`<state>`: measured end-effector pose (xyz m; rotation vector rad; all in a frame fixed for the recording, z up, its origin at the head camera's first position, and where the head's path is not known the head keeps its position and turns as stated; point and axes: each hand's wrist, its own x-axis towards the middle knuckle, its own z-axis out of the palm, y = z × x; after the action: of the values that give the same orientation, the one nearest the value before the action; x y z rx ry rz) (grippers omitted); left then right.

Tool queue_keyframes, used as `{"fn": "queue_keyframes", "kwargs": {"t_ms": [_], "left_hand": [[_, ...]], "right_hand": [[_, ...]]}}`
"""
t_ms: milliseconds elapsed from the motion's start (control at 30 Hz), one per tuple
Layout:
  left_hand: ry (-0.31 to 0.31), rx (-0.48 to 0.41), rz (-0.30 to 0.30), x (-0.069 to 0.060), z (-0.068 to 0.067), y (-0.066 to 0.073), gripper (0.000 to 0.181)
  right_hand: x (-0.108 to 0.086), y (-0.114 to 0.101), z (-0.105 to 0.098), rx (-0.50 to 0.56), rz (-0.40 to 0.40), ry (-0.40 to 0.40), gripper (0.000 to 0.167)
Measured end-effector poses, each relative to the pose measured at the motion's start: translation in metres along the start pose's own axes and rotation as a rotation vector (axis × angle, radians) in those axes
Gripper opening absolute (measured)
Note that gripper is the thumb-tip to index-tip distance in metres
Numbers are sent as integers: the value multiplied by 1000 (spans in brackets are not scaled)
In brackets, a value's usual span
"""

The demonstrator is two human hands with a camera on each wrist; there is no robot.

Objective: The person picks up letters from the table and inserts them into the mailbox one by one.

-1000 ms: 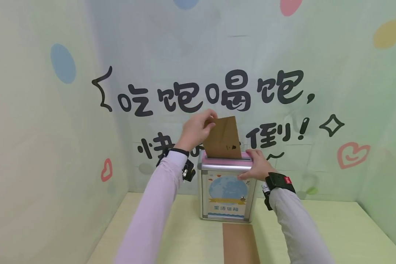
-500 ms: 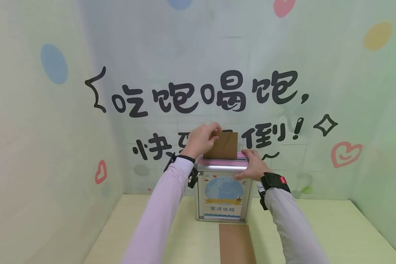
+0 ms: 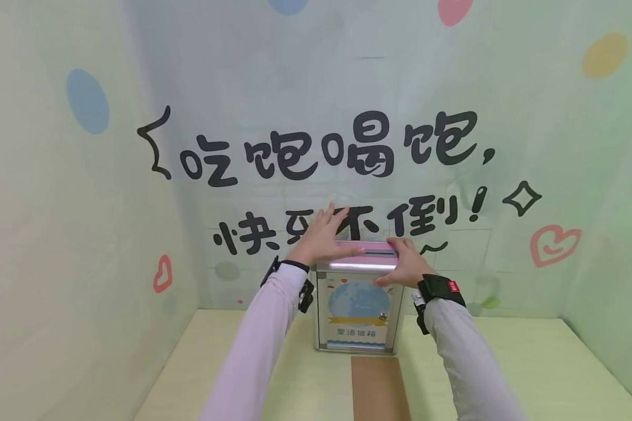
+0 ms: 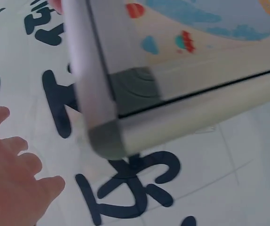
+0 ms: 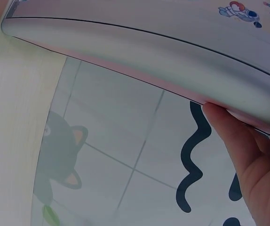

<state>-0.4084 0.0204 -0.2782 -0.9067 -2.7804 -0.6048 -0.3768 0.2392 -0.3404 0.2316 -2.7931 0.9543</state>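
Observation:
A letter box with silver edges, a pink top with a slot, and a blue moon picture on its front stands upright on the table. My left hand is over the top's left part, fingers spread and holding nothing. In the left wrist view, the fingers of that left hand show beside a corner of the letter box. My right hand grips the top right corner, thumb on the front and fingers on top; the right wrist view shows this right hand at the edge of the letter box.
A flat brown paper piece, like an envelope, lies on the pale table in front of the letter box. Behind stands a wall with large black writing. Side walls rise at the left and right.
The brown envelope my left hand pinched sank down into the slot and is out of sight. My left hand moved down and its fingers spread. My right hand kept its grip on the letter box.

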Motion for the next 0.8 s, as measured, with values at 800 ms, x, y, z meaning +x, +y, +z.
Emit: {"fn": "queue_keyframes", "kwargs": {"t_ms": [800], "left_hand": [[59, -225, -121, -15, 50, -41, 108]], "right_hand": [[5, 2, 3, -9, -20, -2, 108]]}}
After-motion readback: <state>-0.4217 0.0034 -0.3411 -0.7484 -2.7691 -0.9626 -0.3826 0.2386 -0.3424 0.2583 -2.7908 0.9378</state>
